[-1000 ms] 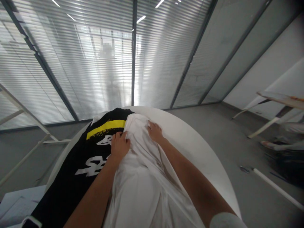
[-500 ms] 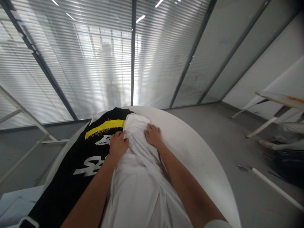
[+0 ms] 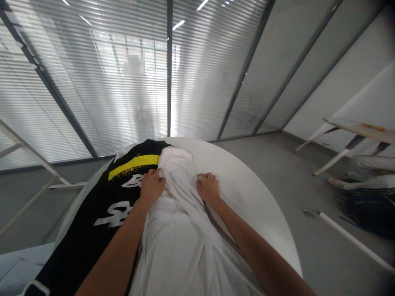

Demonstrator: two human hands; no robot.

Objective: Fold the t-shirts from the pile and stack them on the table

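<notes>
A white cloth garment [image 3: 175, 246] lies lengthwise on a round white table [image 3: 253, 205], on top of a black garment [image 3: 105, 213] with a yellow stripe and white lettering. My left hand [image 3: 151, 186] grips the white cloth along its left side, next to the yellow stripe. My right hand [image 3: 208, 188] pinches a fold at the cloth's right edge, with the bare tabletop beside it. The far end of the white cloth reaches the black garment's collar area, and the part beneath the white cloth is hidden.
Behind the table stand a glass partition with white blinds and a white folding frame [image 3: 24, 156]. At the right are a tilted white table [image 3: 361, 131], a seated person's leg [image 3: 364, 183], a dark bag [image 3: 373, 213] and a white rod [image 3: 354, 242] on the grey floor.
My right hand has moved rightward to the white cloth's edge and gathered a fold there. My left hand stays in nearly the same place, and the view has shifted slightly.
</notes>
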